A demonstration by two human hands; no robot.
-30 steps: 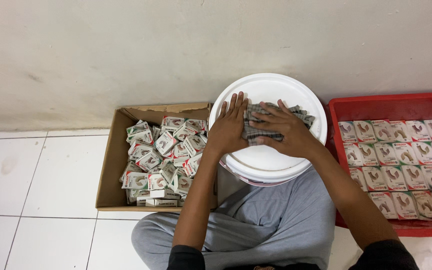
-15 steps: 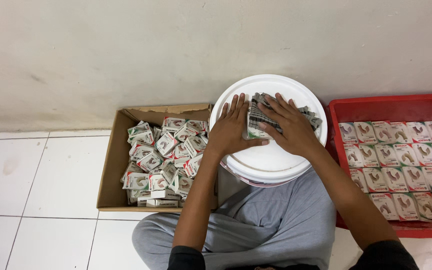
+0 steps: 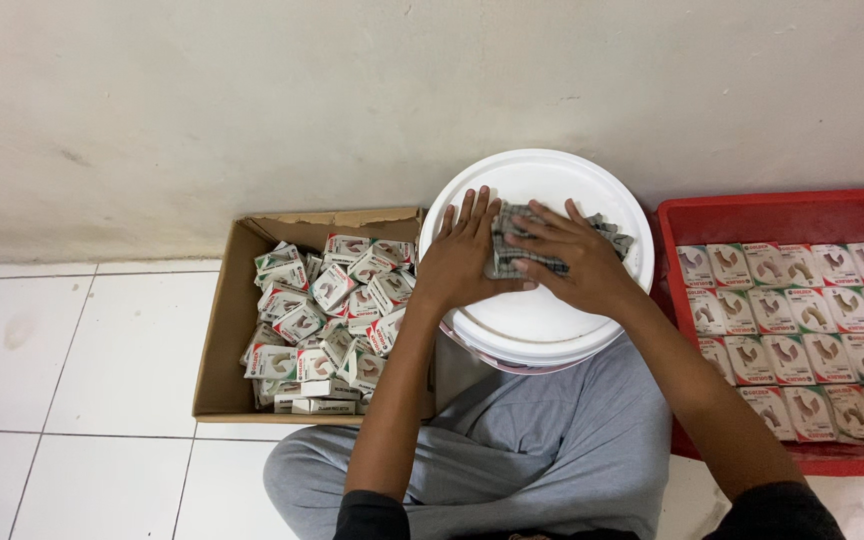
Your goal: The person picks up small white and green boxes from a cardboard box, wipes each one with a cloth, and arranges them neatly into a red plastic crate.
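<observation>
So I'm sitting cross-legged on the tiled floor [image 3: 102,350] with a white bucket lid [image 3: 542,320] as my work surface, and a little pile of flat grey packets [image 3: 512,245] sits on top of it, toward the wall side. Left hand [image 3: 462,255] lies flat and open, palm down beside the pile, touching its edge; right hand [image 3: 577,260] is spread over the packets, fingers pressing them down, not really clenched round anything. Best bet, I'd say: keep both palms low and squeeze the pile inward evenly so nothing slides off that smooth, round plastic lid. The packets look thin and a bit crinkly, foil-like, though I can't tell for sure. To my left there's a brown cardboard box [image 3: 227,330] with small white cartons [image 3: 332,310] tumbled in loose; to my right a glossy red crate [image 3: 752,215] holds the same kind of cartons in neat flat rows [image 3: 792,330].
</observation>
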